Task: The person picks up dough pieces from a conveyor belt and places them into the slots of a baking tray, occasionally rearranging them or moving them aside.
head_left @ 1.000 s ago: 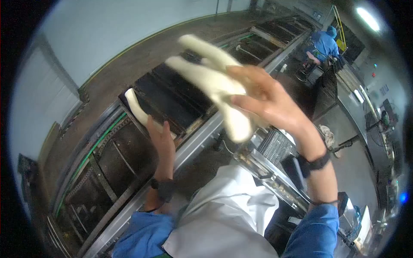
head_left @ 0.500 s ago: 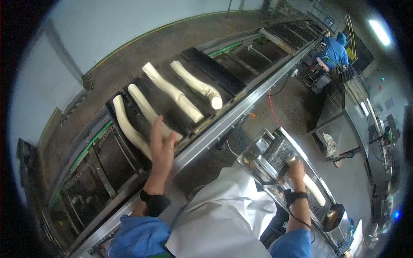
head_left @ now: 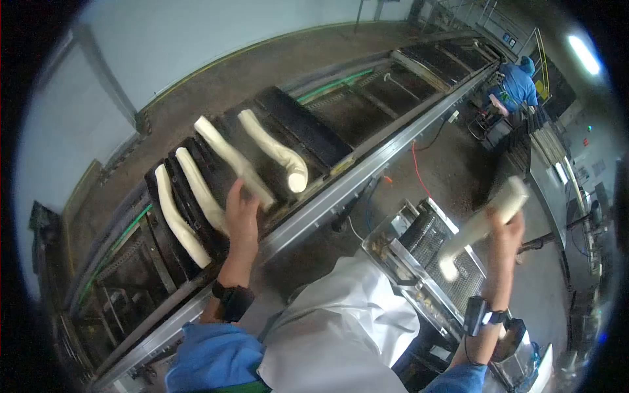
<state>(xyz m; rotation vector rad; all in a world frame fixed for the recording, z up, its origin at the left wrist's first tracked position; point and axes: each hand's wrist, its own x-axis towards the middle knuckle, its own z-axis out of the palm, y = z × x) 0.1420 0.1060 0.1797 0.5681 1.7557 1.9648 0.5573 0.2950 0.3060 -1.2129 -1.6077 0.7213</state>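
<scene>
Pale, soft dough is the material in play. At the right of the frame the right hand (head_left: pixel 508 229) has its grip closed round a long roll (head_left: pixel 477 230) near its upper end, and the free lower end sags towards the wire-mesh machine (head_left: pixel 426 226) below. Dough like this probably stretches under its own weight, so it is best held nearer the middle and laid down without pulling. At centre left the left hand (head_left: pixel 241 213) lies flat, grip wide, fingers at the near ends of the rolled lengths (head_left: pixel 200 190) on the dark trays (head_left: pixel 301 124); which one it presses cannot be told. Four lengths lie there, smooth, matt and slightly bent, each in its own shallow channel. Light palm pressure should keep them straight and parallel. Beside the trays runs a shiny steel rail (head_left: pixel 341 191).
</scene>
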